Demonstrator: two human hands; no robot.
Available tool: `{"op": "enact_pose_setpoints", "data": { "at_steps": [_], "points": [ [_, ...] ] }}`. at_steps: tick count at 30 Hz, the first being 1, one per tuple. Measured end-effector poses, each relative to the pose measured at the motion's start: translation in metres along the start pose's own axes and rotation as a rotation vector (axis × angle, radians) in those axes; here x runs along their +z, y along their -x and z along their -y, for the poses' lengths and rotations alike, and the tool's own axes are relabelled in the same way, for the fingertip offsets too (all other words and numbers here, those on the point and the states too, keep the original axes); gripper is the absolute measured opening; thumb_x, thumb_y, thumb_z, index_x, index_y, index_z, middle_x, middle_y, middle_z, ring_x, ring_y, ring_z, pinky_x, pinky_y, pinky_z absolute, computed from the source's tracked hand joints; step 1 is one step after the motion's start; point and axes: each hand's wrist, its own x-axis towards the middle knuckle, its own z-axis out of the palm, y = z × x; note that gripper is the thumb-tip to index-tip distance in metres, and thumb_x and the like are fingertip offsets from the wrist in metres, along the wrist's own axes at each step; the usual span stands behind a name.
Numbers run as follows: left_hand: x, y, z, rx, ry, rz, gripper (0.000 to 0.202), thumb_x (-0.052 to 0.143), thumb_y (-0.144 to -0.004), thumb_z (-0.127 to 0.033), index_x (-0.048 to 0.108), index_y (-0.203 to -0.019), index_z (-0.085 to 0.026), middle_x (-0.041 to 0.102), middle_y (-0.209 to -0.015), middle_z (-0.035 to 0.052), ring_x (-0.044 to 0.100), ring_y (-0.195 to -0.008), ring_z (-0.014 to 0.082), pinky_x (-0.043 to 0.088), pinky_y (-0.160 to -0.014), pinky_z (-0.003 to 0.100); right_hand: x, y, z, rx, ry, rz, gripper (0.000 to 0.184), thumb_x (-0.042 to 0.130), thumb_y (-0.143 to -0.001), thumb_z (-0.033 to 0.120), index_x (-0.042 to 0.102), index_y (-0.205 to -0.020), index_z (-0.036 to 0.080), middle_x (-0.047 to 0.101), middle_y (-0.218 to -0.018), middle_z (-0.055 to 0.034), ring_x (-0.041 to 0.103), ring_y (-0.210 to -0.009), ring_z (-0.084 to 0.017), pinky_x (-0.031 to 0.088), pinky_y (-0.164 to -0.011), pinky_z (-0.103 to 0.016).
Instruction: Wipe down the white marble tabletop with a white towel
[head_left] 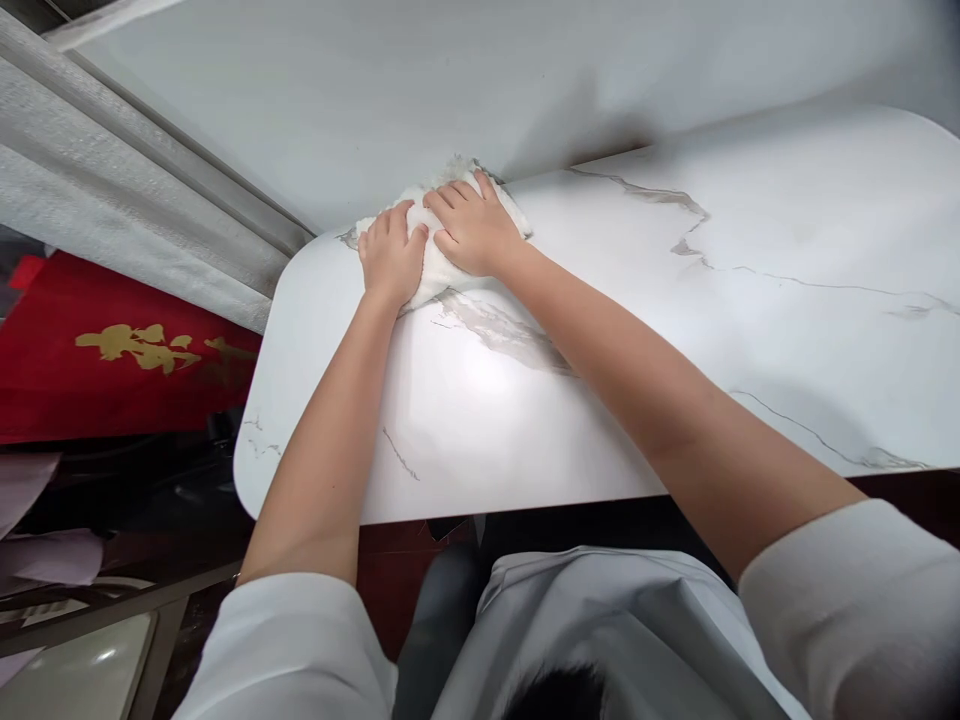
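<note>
A white, fluffy cloth (439, 255) lies bunched at the far edge of the white marble-patterned table (480, 430), near its left end. Both hands rest on top of it, side by side. My left hand (394, 255) is spread over the cloth's left part, thumb apart from the fingers. On the right part, my right hand (476, 225) lies palm down with its fingers stretched out over the cloth. The cloth's underside is hidden.
A pale grey wall or panel (360, 90) rises behind the table's far edge. At left hang a whitish curtain-like sheet (112, 170) and a red cloth with gold markings (142, 390). The table's rounded left end stands close to them.
</note>
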Motion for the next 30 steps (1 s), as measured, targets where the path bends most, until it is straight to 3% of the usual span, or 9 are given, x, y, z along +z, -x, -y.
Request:
{"op": "enact_pose_setpoints", "data": {
  "at_steps": [6,11,19,25,30],
  "points": [
    [-0.005,0.063,-0.013,0.145,-0.007,0.0,0.047,0.038,-0.094,-0.036,0.048,-0.14,-0.03,0.05,-0.148,0.0042,0.036,-0.142,0.0242,0.016,-0.122,0.049,-0.037,0.064,0.028,0.025,0.048,0.079,0.051,0.026,-0.096,0.026,0.049,-0.138,0.008,0.051,-0.138,-0.0147,0.039,-0.135,-0.029,0.013,-0.119,-0.059],
    [-0.016,0.134,-0.035,0.165,-0.07,0.022,0.047,0.036,-0.096,-0.032,0.047,-0.142,-0.028,0.049,-0.148,0.0083,0.037,-0.142,0.0264,0.017,-0.121,0.053,-0.066,0.125,0.056,0.037,0.102,0.153,0.048,0.036,-0.093,0.025,0.046,-0.139,0.013,0.045,-0.144,-0.0135,0.034,-0.139,-0.031,0.013,-0.12,-0.059],
    [-0.021,0.223,-0.061,0.236,-0.12,0.084,0.05,0.032,-0.099,-0.031,0.04,-0.147,-0.019,0.042,-0.153,0.0144,0.029,-0.147,0.0278,0.013,-0.122,0.057,-0.1,0.21,0.081,-0.019,0.073,0.078,0.052,0.038,-0.09,0.03,0.052,-0.136,0.01,0.046,-0.144,-0.0188,0.037,-0.137,-0.036,0.017,-0.116,-0.064],
    [-0.02,0.254,-0.076,0.311,-0.1,0.112,0.051,0.029,-0.101,-0.035,0.038,-0.149,-0.019,0.039,-0.154,0.0159,0.027,-0.148,0.0287,0.013,-0.123,0.056,-0.118,0.247,0.086,-0.007,0.064,0.024,0.054,0.04,-0.088,0.032,0.057,-0.135,0.011,0.048,-0.143,-0.0186,0.039,-0.137,-0.036,0.02,-0.117,-0.062],
    [-0.015,0.248,-0.082,0.324,-0.104,0.131,0.051,0.03,-0.1,-0.034,0.038,-0.148,-0.019,0.039,-0.154,0.0165,0.027,-0.148,0.0296,0.013,-0.122,0.059,-0.121,0.245,0.079,0.022,0.034,0.042,0.054,0.042,-0.087,0.032,0.057,-0.136,0.013,0.048,-0.143,-0.0181,0.04,-0.135,-0.037,0.021,-0.115,-0.064]
  ]
}}
